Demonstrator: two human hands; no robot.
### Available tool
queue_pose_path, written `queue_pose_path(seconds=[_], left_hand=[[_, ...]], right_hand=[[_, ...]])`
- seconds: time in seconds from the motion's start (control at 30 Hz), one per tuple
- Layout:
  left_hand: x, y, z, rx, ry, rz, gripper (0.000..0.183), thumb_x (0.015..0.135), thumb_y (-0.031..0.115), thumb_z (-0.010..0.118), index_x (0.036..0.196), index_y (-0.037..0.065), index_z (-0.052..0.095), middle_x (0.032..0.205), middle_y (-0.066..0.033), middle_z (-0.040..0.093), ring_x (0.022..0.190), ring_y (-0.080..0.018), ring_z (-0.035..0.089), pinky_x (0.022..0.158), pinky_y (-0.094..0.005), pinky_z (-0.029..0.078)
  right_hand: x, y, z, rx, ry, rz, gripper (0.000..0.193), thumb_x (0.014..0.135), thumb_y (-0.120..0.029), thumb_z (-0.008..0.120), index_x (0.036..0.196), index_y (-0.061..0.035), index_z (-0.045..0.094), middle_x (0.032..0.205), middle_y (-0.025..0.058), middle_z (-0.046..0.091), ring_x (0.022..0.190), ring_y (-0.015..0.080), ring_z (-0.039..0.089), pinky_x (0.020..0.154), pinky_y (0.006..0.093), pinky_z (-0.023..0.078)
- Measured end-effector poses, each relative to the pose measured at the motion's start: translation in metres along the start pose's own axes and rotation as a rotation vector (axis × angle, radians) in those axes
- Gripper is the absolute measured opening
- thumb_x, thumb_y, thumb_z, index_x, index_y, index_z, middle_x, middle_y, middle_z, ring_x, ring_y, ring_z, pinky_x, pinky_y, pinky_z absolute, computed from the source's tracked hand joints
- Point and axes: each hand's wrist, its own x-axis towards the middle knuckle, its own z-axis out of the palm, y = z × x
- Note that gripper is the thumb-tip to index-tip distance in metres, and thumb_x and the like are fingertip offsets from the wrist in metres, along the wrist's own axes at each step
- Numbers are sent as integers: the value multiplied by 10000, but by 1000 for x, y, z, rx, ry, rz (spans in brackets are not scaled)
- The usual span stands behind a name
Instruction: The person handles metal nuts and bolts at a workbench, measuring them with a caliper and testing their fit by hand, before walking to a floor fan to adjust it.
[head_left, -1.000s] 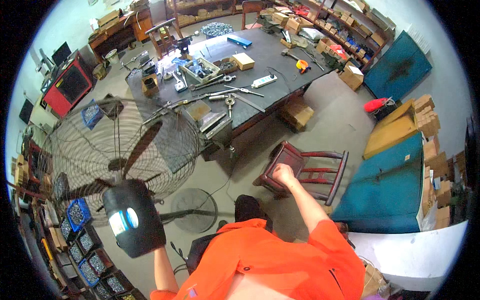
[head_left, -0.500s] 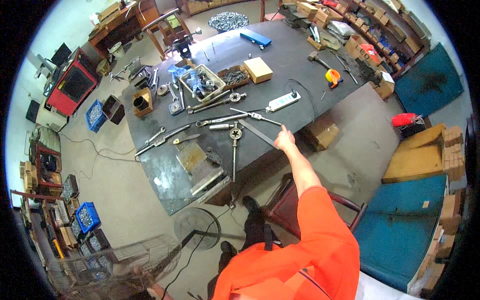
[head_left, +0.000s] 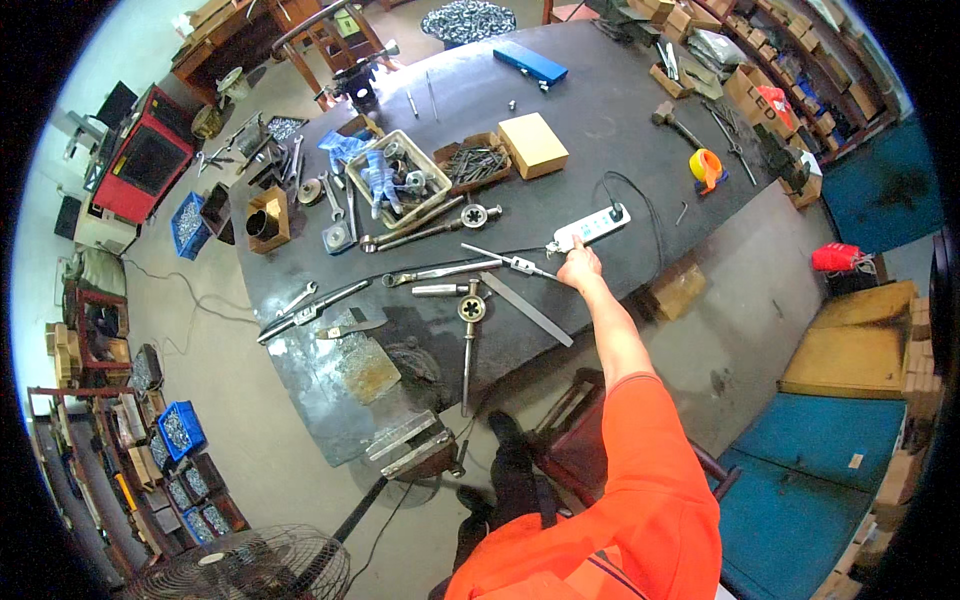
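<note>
My right hand (head_left: 580, 268) reaches over the bench's near edge with its index finger stretched out. The fingertip is at the near end of a white power strip (head_left: 590, 229), apparently touching it. Beside the lower fingers lies the handle end of a tap wrench (head_left: 522, 265); I see no grip on it. Close by are a flat file (head_left: 530, 312), a die stock (head_left: 471, 308) with a round die, and a long wrench (head_left: 438, 273). Another die stock (head_left: 474, 215) lies farther back. My left hand is out of the picture.
A bench vise (head_left: 412, 446) sits at the near corner, with a fan (head_left: 235, 565) below left. A tray (head_left: 442, 192) with blue gloves, a yellow box (head_left: 532, 146), a hammer (head_left: 680, 124) and an orange tape roll (head_left: 707, 171) lie on the bench. A chair (head_left: 575, 450) stands at its edge.
My right index finger has shifted from the tap wrench's end to the power strip's near end. The view has moved, showing the vise and fan more fully.
</note>
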Motion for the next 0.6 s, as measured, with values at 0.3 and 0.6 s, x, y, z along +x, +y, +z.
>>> queue_pose_path(seconds=[0.3, 0.6], left_hand=[[-2, 27, 33, 214, 37, -55, 269, 849, 175, 608, 1071, 25, 589, 981, -134, 597, 834, -260, 618, 714, -369, 519], [-31, 16, 32, 180, 86, 20, 331, 855, 166, 616, 1117, -30, 563, 834, -116, 628, 698, -209, 606, 697, -327, 494]], right_hand=[[20, 7, -2, 84, 23, -33, 799, 625, -201, 597, 1380, -69, 369, 1200, 189, 581, 1142, 296, 549, 957, 353, 441], [-22, 15, -2, 57, 160, -100, 270, 686, -203, 620, 875, -22, 686, 1021, 194, 651, 1007, 332, 613, 866, 405, 491]])
